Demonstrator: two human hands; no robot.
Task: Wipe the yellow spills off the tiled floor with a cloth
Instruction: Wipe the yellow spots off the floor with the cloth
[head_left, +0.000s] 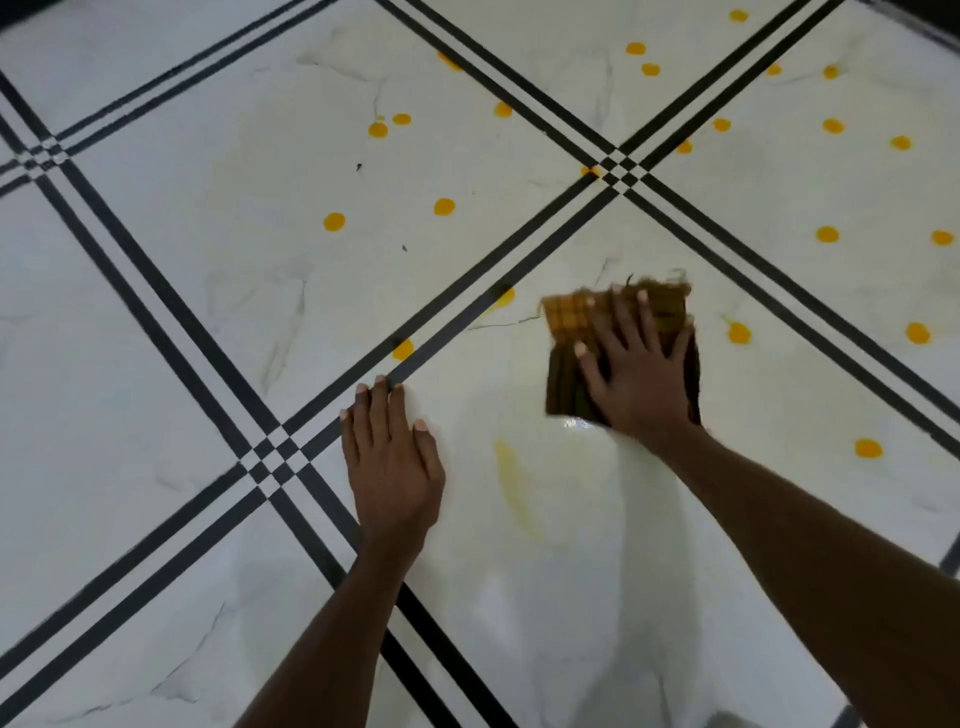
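Observation:
My right hand (636, 364) presses flat, fingers spread, on a folded brown and yellow checked cloth (566, 319) lying on the white tiled floor (208, 312). My left hand (389, 457) rests flat on the floor to the left, fingers together, holding nothing. Several round yellow spills dot the tiles: one (738, 332) just right of the cloth, one (403, 349) on the black lines above my left hand, one (868, 448) at the lower right. A pale yellow smear (511, 483) streaks the wet tile between my arms.
Black double lines (171, 312) cross the floor diagonally and meet at checkered crossings (618, 169). More yellow spots (444, 207) lie farther away on the upper tiles. A dark edge (914, 21) shows at the top right corner.

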